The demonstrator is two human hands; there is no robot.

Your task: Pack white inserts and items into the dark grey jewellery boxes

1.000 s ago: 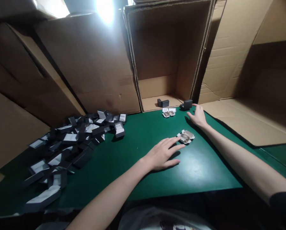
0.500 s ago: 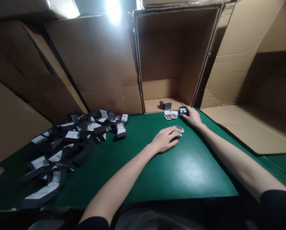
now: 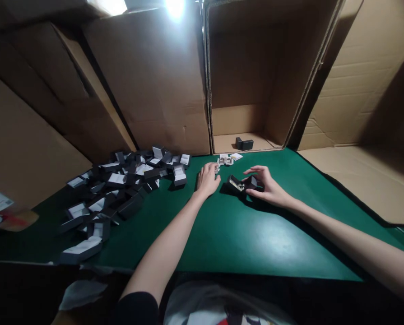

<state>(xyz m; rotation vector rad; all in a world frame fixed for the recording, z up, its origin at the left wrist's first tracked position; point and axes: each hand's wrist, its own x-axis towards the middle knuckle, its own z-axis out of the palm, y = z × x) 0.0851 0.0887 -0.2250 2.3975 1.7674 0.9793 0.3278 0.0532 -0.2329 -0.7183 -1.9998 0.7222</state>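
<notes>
My right hand [image 3: 264, 186] grips a small open black box [image 3: 241, 183] that rests on the green table [image 3: 242, 234], fingers curled over its right end. My left hand [image 3: 207, 178] lies just left of it, fingers bent over something small and pale that I cannot make out. Two small white inserts [image 3: 229, 159] lie just beyond my left hand, near the carton's mouth.
A heap of several open black boxes with white linings [image 3: 120, 189] covers the table's left side. An open cardboard carton [image 3: 249, 76] lies on its side at the back with a black box [image 3: 244, 144] inside. Flat cardboard sheets [image 3: 364, 176] lie at the right.
My right hand has drawn the black box back from the carton's mouth toward the table's middle. My left hand has closed over the pale insert it had reached for. The view has shifted right.
</notes>
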